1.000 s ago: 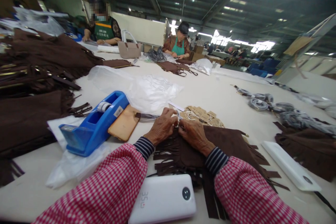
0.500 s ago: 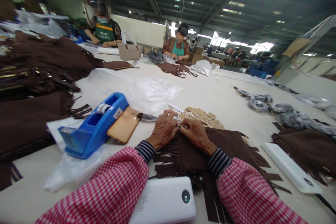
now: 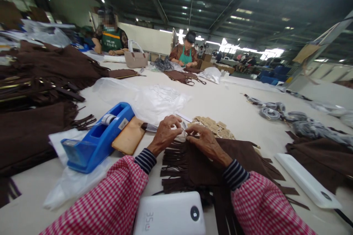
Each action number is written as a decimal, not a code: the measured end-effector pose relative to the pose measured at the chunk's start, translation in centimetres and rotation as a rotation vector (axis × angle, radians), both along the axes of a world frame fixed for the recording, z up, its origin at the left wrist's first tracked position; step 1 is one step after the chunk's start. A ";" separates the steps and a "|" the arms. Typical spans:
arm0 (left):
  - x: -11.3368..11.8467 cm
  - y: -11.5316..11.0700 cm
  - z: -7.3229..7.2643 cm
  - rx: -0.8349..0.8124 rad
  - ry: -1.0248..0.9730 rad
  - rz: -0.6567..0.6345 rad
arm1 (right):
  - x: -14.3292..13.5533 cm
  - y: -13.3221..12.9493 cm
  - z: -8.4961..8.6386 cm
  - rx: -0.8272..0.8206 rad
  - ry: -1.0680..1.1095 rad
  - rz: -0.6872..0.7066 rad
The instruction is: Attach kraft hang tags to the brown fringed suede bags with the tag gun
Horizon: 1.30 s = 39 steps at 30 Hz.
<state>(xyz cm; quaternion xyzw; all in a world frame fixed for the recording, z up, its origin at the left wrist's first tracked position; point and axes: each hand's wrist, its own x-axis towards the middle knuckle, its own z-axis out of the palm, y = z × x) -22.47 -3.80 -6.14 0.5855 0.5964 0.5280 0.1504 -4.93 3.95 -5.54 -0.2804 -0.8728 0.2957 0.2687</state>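
Observation:
A dark brown fringed bag (image 3: 204, 167) lies flat in front of me. At its upper left corner, my left hand (image 3: 165, 134) pinches a thin white string (image 3: 185, 133) between thumb and forefinger. My right hand (image 3: 208, 143) pinches the same string close by, its wrist over the bag. What the string is attached to is too small to make out. Just beyond my fingers is a heap of tan paper tags (image 3: 213, 126) with white strings. Left of my left hand lies a phone-like slab in an amber case (image 3: 128, 137).
A blue tape dispenser (image 3: 96, 137) and thin white plastic sheeting (image 3: 154, 99) lie to the left and ahead. Brown fringed bags (image 3: 30, 125) are piled far left. White power banks (image 3: 165, 214) (image 3: 307, 180) and wrapped straps (image 3: 300, 119) lie around. Two people (image 3: 185, 55) (image 3: 110, 40) work across the table.
My left hand has moved slightly left, away from the right, and its fingers have lifted. A white string loop now shows between the two hands. The view has tilted slightly.

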 end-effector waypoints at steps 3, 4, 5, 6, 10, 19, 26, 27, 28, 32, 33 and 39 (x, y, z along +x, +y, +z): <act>0.0 -0.1 0.5 -0.030 -0.208 -0.062 | -0.8 -0.2 0.0 -0.161 0.090 0.054; 0.0 -0.1 0.5 -0.036 -0.262 -0.081 | -1.1 -0.3 -0.1 -0.213 0.123 0.072; 0.1 -0.1 0.5 -0.044 -0.317 -0.102 | -1.3 -0.3 -0.2 -0.255 0.157 0.082; 0.1 0.0 0.3 -0.057 -0.379 -0.121 | -1.4 -0.3 -0.3 -0.287 0.191 0.082; 0.1 0.3 -0.6 -0.149 -0.592 -0.180 | -1.4 -0.1 -0.3 -0.374 0.283 0.011; 0.6 0.4 -1.4 -0.285 -0.551 -0.270 | -1.1 -0.1 -0.1 -0.352 0.332 -0.012; 0.5 0.5 -1.3 -0.212 -0.500 -0.272 | -0.6 0.4 -0.4 -0.305 0.321 -0.063; 0.5 0.5 -1.3 -0.204 -0.499 -0.266 | -0.5 0.5 -0.4 -0.303 0.312 -0.070; 0.5 0.5 -1.2 -0.198 -0.503 -0.250 | -0.5 0.5 -0.4 -0.297 0.302 -0.080; 0.5 0.4 -1.1 -0.215 -0.631 -0.198 | -0.3 0.9 -0.7 -0.232 0.222 -0.155; 0.5 0.4 -1.1 -0.229 -0.688 -0.224 | -0.2 1.0 -0.7 -0.209 0.193 -0.165; 0.5 0.2 -1.3 -0.257 -0.822 -0.439 | 2.2 0.2 -0.6 -0.083 0.023 -0.069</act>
